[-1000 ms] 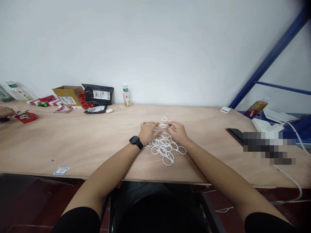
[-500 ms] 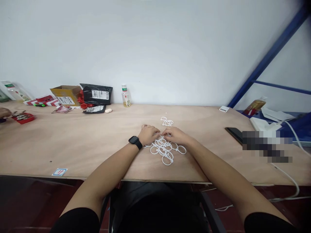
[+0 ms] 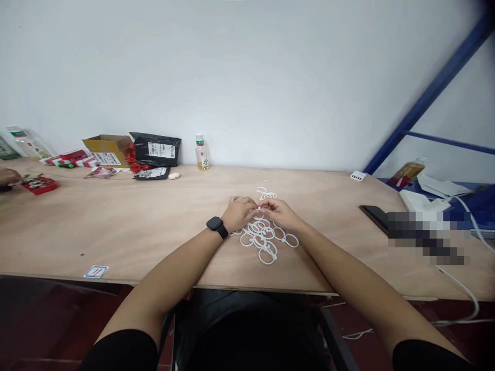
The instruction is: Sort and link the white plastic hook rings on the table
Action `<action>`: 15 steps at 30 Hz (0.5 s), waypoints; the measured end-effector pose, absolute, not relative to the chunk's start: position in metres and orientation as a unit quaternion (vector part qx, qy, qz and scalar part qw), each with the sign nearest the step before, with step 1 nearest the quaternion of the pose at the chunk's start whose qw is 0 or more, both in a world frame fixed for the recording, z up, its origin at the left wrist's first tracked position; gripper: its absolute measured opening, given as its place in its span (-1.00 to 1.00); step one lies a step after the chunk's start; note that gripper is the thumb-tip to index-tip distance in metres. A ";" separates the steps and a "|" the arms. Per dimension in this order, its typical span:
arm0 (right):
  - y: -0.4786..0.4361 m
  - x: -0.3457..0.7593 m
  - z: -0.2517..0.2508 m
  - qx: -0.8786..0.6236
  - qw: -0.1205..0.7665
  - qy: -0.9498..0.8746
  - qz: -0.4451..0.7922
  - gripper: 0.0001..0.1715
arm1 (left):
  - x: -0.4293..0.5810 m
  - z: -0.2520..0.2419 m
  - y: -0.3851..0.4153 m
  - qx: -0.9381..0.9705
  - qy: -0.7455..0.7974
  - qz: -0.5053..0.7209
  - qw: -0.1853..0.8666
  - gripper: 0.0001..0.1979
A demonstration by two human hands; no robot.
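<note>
My left hand, with a black watch on its wrist, is closed in a pinch at the top of a heap of thin white plastic rings. Opposite it, my right hand pinches too, and the fingertips of both hands nearly meet. Between them is a white plastic ring with a small knob-like clasp, gripped from both sides. My fingers partly cover it, so whether its clasp is open cannot be made out. Just beyond my hands lies a smaller group of white rings.
A bottle, a black parcel bag and a cardboard box stand along the wall. At far left, another person's hand is beside a red tray. To the right lies a phone. A numbered card lies near the front edge.
My fingertips have come up slightly, and the ring between them now shows more clearly. My right hand's fingers are more raised. The view has shifted a little.
</note>
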State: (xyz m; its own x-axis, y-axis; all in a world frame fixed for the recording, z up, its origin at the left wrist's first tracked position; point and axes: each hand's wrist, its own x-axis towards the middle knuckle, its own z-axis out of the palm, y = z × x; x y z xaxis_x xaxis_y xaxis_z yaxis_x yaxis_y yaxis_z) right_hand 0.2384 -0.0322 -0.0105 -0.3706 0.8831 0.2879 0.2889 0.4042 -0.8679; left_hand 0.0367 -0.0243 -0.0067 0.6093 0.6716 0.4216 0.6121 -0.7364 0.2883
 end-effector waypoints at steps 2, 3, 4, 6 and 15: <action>-0.033 0.237 -0.011 -0.408 0.403 -0.728 0.377 -0.72 | 0.037 -0.006 -0.025 0.894 0.360 0.258 0.061 -0.68; -0.034 0.236 -0.011 -0.415 0.406 -0.724 0.373 -0.73 | 0.037 -0.006 -0.025 0.894 0.361 0.256 0.063 -0.68; -0.034 0.236 -0.011 -0.421 0.407 -0.721 0.369 -0.74 | 0.037 -0.005 -0.026 0.895 0.360 0.256 0.064 -0.68; -0.035 0.236 -0.012 -0.424 0.410 -0.718 0.370 -0.75 | 0.038 -0.005 -0.027 0.895 0.355 0.261 0.064 -0.68; -0.036 0.231 -0.010 -0.451 0.421 -0.725 0.305 -0.87 | 0.041 -0.002 -0.031 0.902 0.329 0.271 0.068 -0.71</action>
State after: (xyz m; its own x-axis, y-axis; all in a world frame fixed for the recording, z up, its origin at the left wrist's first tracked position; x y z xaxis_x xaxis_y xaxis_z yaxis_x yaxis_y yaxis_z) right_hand 0.2311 -0.0361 -0.0103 -0.2375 0.9116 0.3356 0.3969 0.4064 -0.8230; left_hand 0.0408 -0.0310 -0.0023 0.6375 0.6301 0.4434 0.5564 -0.7746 0.3007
